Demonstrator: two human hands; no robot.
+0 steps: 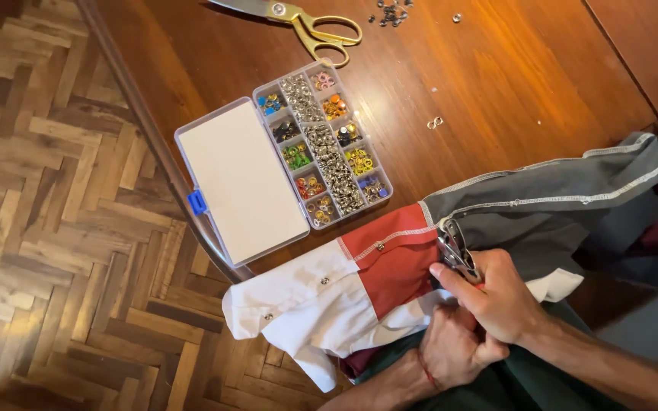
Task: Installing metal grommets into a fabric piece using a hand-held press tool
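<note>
Nearest to us, our left hand (451, 346) is closed around a bunched fold of the garment (390, 278), gripping the white and red cloth from below at the table's edge. Just above it, our right hand (496, 293) is wrapped tight around the handles of the snap pliers (455, 247), whose metal head sits on the seam where the red panel meets the grey one. We cannot tell how far the head is closed on the cloth. The garment lies half on the wooden table (512, 68) and half over our lap, with a few metal snaps already along its white and red placket.

Beyond it, the clear compartment box (283, 164) stands open, lid flat, full of coloured and silver snaps. Further off lie gold-handled scissors (306, 23), a small heap of loose snaps (391, 11) and a stray pair of rings (435, 122).

We judge the risks so: if the fold slips in our left hand, the snap could set crooked or off the seam; an extra layer caught in the head would be pinned; and the hanging cloth could drag the open box off the edge.
</note>
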